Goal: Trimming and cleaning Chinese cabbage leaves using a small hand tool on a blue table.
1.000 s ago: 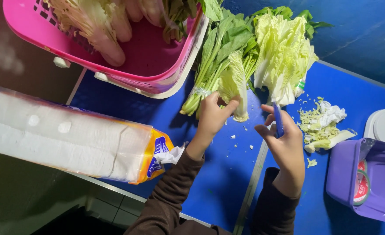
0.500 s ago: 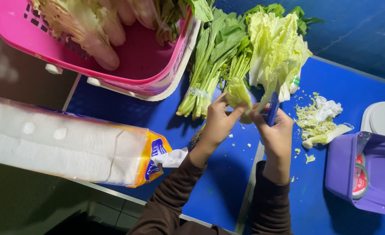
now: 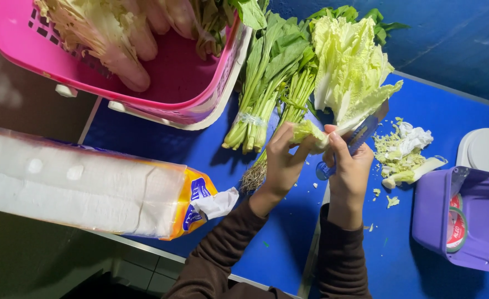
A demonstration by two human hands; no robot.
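While curled, both hands (image 3: 316,160) grip cabbage (image 3: 349,77).

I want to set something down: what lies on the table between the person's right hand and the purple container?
In the head view, a small heap of pale cabbage trimmings lies on the blue table between the right hand and the purple container.

Two hands: left hand (image 3: 282,160), right hand (image 3: 348,166). One pink basket (image 3: 200,94). One pale cabbage head (image 3: 349,72). One tied bundle of green stalks (image 3: 266,83). One blue-handled knife (image 3: 360,138). One pile of trimmings (image 3: 405,152). One purple tub (image 3: 466,221). One white lid (image 3: 488,152). One wrapped pack of white rolls (image 3: 78,185). One blue table (image 3: 161,147).
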